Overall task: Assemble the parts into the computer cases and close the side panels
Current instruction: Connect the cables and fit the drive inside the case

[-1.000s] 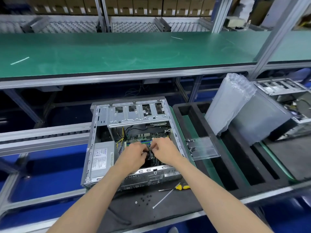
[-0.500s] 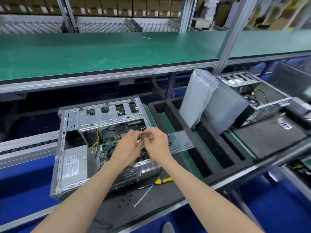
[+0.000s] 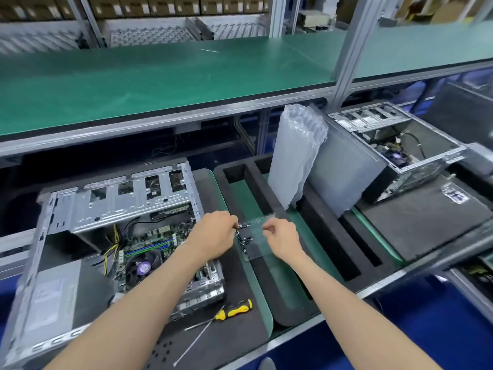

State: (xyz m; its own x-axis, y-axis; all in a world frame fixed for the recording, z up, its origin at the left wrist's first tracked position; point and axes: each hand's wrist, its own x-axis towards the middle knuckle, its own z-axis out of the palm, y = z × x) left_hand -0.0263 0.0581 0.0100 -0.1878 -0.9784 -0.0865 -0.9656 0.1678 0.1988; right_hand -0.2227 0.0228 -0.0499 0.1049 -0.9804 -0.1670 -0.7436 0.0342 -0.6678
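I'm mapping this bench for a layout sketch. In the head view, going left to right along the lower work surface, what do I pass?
Open computer case → clear screw tray → air-cushion wrap → grey side panel → second open case.

Computer case (image 3: 125, 198): bare sheet metal, dull grey, punched. Clear tray (image 3: 260, 236): transparent glossy plastic. Screwdriver (image 3: 234, 311): yellow-and-black plastic handle, bright metal shaft. Foam insert (image 3: 266, 182): black, matt. Air-cushion wrap (image 3: 296, 153): translucent, ribbed plastic film. Bench (image 3: 218, 340) mat: black, matt. Upper shelf (image 3: 160, 76): green, smooth, slight sheen.

Left hand (image 3: 213, 233) pinch contents unclear
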